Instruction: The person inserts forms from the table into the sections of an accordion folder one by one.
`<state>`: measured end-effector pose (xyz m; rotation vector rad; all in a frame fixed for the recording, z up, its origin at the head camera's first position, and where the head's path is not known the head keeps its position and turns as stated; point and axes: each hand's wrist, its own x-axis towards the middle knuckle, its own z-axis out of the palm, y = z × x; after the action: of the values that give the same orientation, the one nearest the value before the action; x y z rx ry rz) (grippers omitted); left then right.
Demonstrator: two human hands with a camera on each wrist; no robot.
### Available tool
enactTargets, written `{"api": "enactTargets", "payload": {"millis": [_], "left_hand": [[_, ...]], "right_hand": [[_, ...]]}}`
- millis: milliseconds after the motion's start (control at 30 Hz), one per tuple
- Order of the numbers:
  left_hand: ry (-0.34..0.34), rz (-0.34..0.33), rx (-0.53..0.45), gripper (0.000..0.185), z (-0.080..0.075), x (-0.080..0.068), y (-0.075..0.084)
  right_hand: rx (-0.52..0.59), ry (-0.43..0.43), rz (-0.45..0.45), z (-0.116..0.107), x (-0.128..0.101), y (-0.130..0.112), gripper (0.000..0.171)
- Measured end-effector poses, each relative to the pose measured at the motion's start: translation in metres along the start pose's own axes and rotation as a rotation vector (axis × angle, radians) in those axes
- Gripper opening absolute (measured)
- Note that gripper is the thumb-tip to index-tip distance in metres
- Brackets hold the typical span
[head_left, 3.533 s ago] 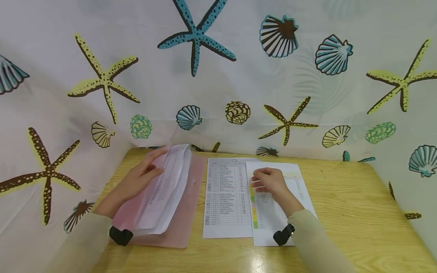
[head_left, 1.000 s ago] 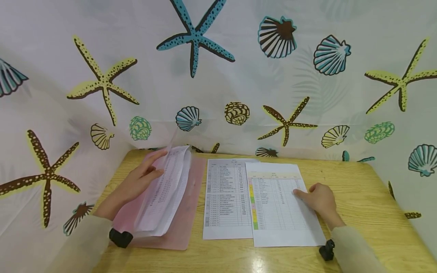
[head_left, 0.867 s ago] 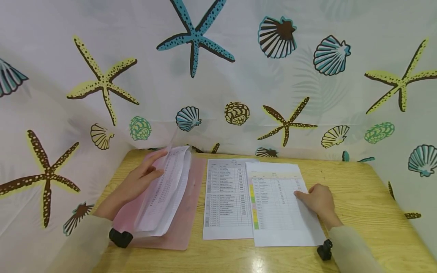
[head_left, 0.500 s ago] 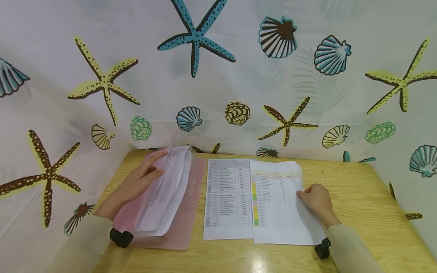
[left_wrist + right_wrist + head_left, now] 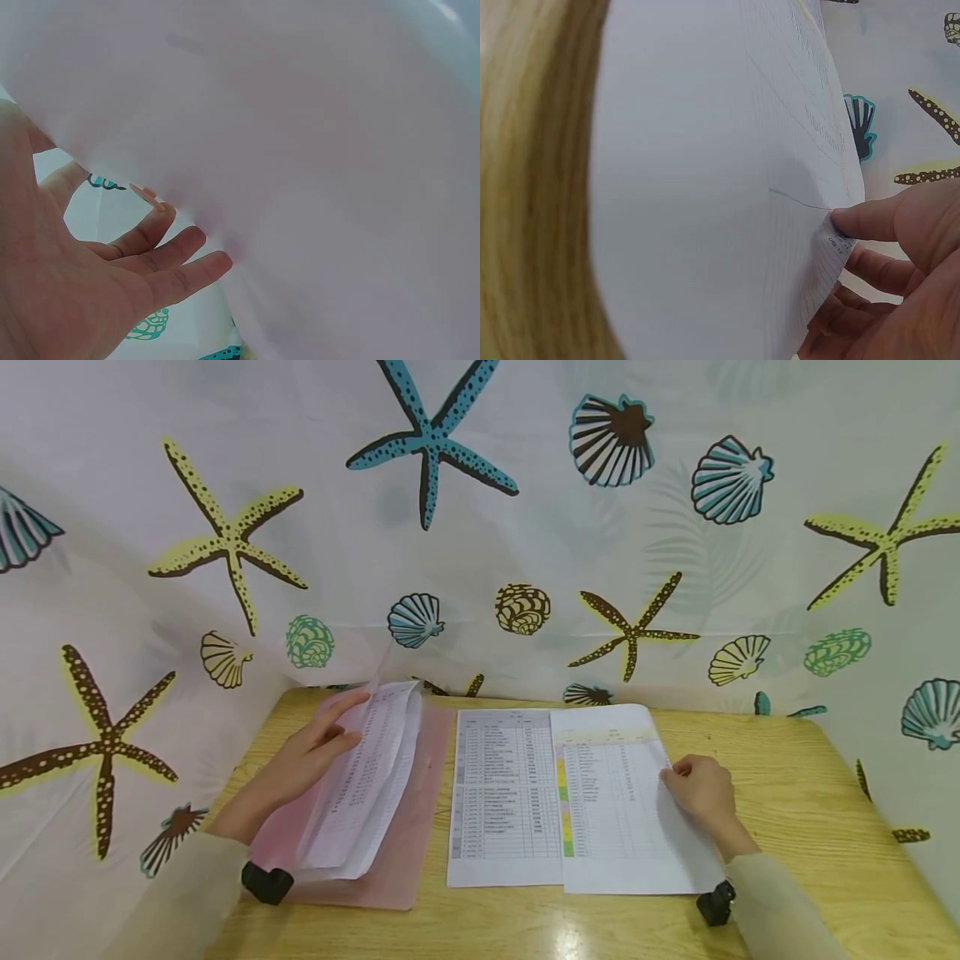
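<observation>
A translucent pink folder (image 5: 423,810) lies spread at the left, with printed sheets (image 5: 367,785) curling up inside it. My left hand (image 5: 307,752) holds the raised cover near its edge; in the left wrist view the fingertips meet the edge of the cover (image 5: 315,150), which hides part of the hand. At the right, my right hand (image 5: 701,789) pinches the right edge of a printed sheet of paper (image 5: 622,827) with a colour-striped column. The right wrist view has the thumb on the bowed paper (image 5: 690,187). Another printed sheet (image 5: 506,827) lies beside it, slightly overlapped.
All of this lies on a light wooden table (image 5: 810,818). Behind it and on both sides hangs a white curtain (image 5: 480,552) printed with starfish and shells. Each wrist wears a small black camera (image 5: 266,883).
The right hand went from above the right sheet to its right edge and took hold of it. That sheet has shifted a little rightward and away, bowing up. The left hand stays still.
</observation>
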<state>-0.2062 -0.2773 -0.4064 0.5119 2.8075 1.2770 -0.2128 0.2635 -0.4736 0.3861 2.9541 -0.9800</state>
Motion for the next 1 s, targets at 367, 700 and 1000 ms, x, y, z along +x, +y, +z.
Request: {"api": "enactTargets", "payload": {"millis": [367, 700, 1000], "left_hand": [[-0.001, 0.008, -0.001, 0.06, 0.0, 0.0, -0.001], [-0.003, -0.008, 0.0, 0.06, 0.0, -0.001, -0.001], [-0.001, -0.002, -0.001, 0.06, 0.0, 0.0, -0.001]], "right_hand": [[0.05, -0.111, 0.071, -0.003, 0.009, 0.01, 0.059], [0.265, -0.219, 0.164, -0.01, 0.009, 0.012, 0.052], [0.403, -0.319, 0.151, -0.014, 0.011, 0.011, 0.046]]}}
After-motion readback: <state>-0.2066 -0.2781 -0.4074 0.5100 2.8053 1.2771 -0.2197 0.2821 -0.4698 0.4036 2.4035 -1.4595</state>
